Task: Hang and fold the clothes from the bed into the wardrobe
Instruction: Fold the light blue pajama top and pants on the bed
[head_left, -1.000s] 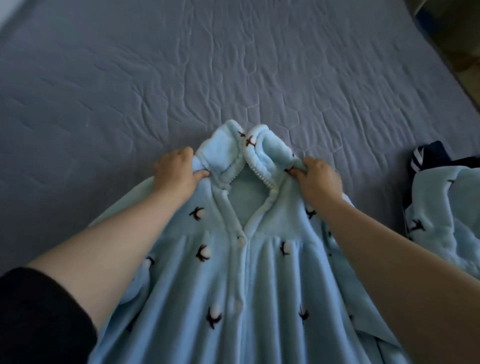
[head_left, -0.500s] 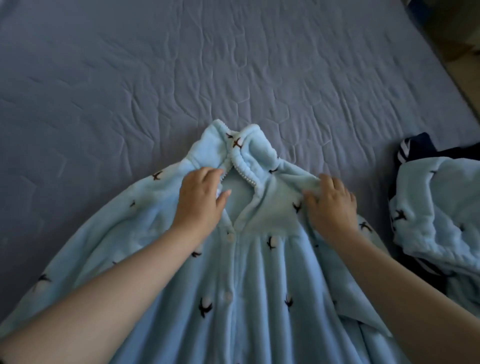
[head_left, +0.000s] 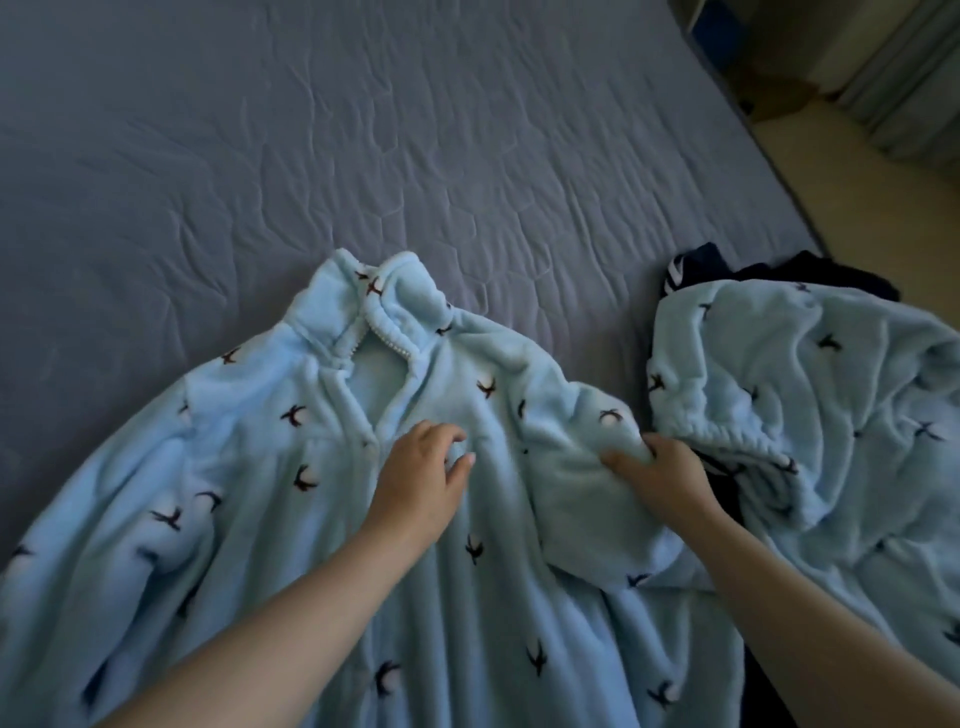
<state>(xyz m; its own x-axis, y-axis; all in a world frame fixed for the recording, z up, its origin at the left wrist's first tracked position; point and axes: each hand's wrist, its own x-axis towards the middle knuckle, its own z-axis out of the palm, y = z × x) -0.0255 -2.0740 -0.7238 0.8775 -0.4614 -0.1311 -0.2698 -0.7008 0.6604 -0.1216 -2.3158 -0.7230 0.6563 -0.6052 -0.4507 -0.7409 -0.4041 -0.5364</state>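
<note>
While the blue robe (head_left: 249, 467) lies face up on the bed (head_left: 260, 156), collar mid-frame and hem toward the bottom edge, the right hand (head_left: 660, 473) grips its sleeve right of centre, with the left hand (head_left: 421, 478) resting loose-fingered on the chest just left.

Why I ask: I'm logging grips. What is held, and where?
Right hand grips the nightgown by its sleeve near the shoulder; left hand rests on it.

A single head-worn wide-angle camera looks forward and steeply down, close over the bed (head_left: 363, 156) and both forearms.
</note>
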